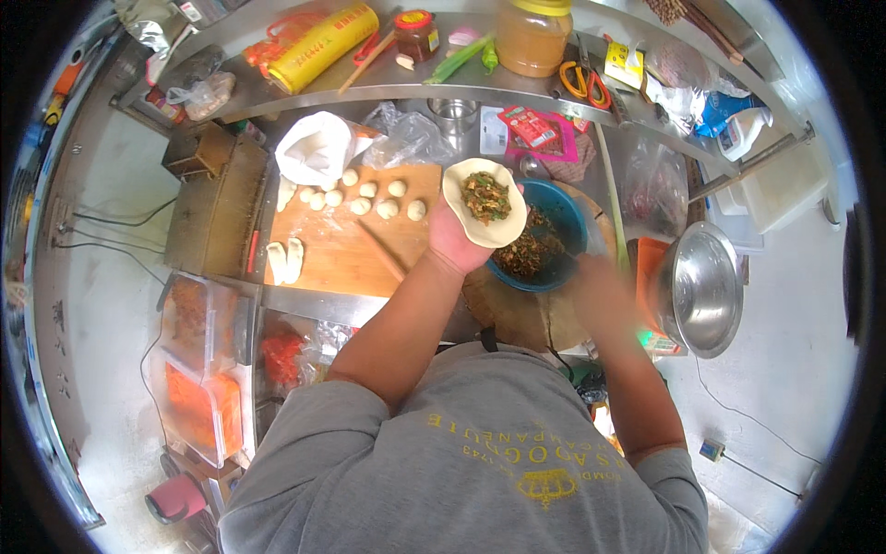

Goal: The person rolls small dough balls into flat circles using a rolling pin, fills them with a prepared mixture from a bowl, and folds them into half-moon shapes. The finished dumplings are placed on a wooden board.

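My left hand (458, 239) holds up a round dough wrapper (495, 237) on its palm. A mound of chopped green and brown filling (486, 197) lies in the wrapper's middle. Just to the right, partly behind the wrapper, is a blue bowl (583, 225) with more chopped filling (524, 255). Motion blurs my right hand (601, 294) at the bowl's right rim; it grips a utensil (556, 244) that reaches into the filling, its shape unclear. Several dough balls (360, 206) and a wooden rolling pin (381, 248) rest on the cutting board (325, 260) at left.
Beneath the bowl is a round wooden block (502, 315). Two dough strips (286, 261) and a white flour bag (311, 149) are at the left. A steel basin (706, 291) stands at right. Across the back runs a shelf (443, 86) with jars and scissors (585, 79).
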Demonstrator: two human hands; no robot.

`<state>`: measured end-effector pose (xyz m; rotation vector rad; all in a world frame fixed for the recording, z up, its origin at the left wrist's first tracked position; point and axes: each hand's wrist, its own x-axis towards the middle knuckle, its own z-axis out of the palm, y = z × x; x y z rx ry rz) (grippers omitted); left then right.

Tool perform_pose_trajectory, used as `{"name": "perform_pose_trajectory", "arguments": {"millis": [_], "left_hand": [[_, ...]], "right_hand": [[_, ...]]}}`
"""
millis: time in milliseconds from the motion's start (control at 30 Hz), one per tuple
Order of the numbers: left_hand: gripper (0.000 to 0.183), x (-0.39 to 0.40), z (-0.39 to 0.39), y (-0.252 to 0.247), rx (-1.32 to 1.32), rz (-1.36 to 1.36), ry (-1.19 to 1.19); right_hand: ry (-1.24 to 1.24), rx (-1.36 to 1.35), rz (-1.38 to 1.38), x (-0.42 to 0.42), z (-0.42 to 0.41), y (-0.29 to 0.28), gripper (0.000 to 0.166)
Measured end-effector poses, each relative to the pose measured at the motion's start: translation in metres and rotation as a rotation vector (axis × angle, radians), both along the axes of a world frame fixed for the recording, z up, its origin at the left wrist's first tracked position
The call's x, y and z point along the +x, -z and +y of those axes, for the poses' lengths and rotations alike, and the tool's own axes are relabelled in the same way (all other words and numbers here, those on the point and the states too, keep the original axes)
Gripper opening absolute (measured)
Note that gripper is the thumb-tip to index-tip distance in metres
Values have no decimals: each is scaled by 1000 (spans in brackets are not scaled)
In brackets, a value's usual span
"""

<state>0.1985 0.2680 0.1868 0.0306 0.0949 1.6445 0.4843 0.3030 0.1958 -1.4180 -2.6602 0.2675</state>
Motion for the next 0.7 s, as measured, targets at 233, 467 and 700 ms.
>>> {"name": "perform_pose_trajectory", "arguments": {"millis": [233,467,700], "left_hand": [[51,5,-44,-74,45,74,-152],[57,35,-100,-138,67,108,-315],[54,32,-143,-160,125,127,-406]], "right_hand": [[-163,-95,-316,-21,-6,-8,31],[-559,12,866,-66,-54,-124,45],[-716,187,959,-101,-88,-143,37]]}}
